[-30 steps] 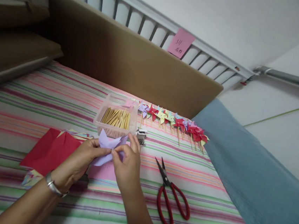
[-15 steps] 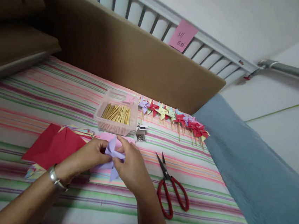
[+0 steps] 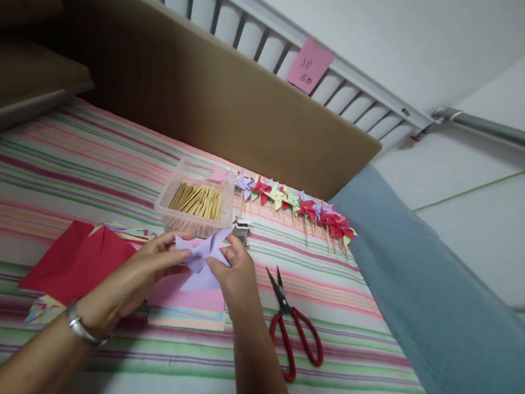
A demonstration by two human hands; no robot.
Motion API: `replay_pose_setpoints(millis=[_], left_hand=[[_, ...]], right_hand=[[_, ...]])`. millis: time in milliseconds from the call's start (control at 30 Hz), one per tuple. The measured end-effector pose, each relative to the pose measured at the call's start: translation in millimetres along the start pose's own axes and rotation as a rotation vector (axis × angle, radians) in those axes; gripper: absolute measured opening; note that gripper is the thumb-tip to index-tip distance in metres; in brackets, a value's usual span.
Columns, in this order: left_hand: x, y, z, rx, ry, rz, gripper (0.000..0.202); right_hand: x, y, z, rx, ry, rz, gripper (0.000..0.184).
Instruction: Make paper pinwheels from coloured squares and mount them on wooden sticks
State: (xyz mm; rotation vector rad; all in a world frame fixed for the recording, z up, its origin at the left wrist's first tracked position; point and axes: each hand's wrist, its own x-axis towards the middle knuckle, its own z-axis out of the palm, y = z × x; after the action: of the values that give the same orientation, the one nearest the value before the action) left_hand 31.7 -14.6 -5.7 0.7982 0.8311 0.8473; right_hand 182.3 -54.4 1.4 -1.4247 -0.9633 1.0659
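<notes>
A lilac paper pinwheel [image 3: 200, 255], its blades folded inward, is held up between both hands. My left hand [image 3: 156, 265] pinches its left side. On the other side my right hand [image 3: 236, 267] has thumb and fingers closed on the paper. Beneath lies a stack of pink and pale paper sheets [image 3: 186, 313]. To the left of it sits a pile topped with red cut paper [image 3: 80, 260]. Just behind the right hand is a small box of metal pins [image 3: 242, 227], partly hidden. Red-handled scissors [image 3: 288, 321] lie open, right of my right hand.
A clear plastic box [image 3: 192, 222] of wooden sticks [image 3: 197, 200] stands behind the hands. Finished pinwheels on sticks [image 3: 306, 210] line the back right of the striped cloth [image 3: 356, 379]. A cardboard panel [image 3: 216, 99] rises along the back; wrapped bundles [image 3: 27, 84] sit at the left.
The pinwheel has been turned and raised slightly off the stack. My left fingers have shifted from its centre to its left blade. The whole view has drifted a little to the right.
</notes>
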Motion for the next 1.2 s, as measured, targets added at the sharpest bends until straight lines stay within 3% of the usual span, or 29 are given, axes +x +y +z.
replay_pose_setpoints(millis=[133, 300, 667, 900, 1000, 1200], left_hand=[[0, -15, 9.3, -0.048, -0.050, -0.013, 0.028], [5, -24, 9.0, -0.094, 0.025, 0.001, 0.022], [4, -18, 9.0, -0.036, 0.119, 0.029, 0.023], [4, -1, -5.7, -0.034, 0.208, 0.053, 0.022], [3, 8, -12.1, -0.091, 0.194, 0.063, 0.018], [4, 22, -22.6, -0.116, 0.242, 0.071, 0.015]], right_hand=[[0, 2, 9, 0.164, 0.055, 0.013, 0.041], [-4, 1, 18, 0.246, 0.051, 0.026, 0.037], [-3, 9, 22, 0.200, -0.011, 0.002, 0.029], [-1, 10, 17, 0.126, -0.048, 0.021, 0.048], [-2, 10, 13, -0.001, -0.056, -0.080, 0.045], [-9, 7, 8, -0.516, -0.041, -0.594, 0.031]])
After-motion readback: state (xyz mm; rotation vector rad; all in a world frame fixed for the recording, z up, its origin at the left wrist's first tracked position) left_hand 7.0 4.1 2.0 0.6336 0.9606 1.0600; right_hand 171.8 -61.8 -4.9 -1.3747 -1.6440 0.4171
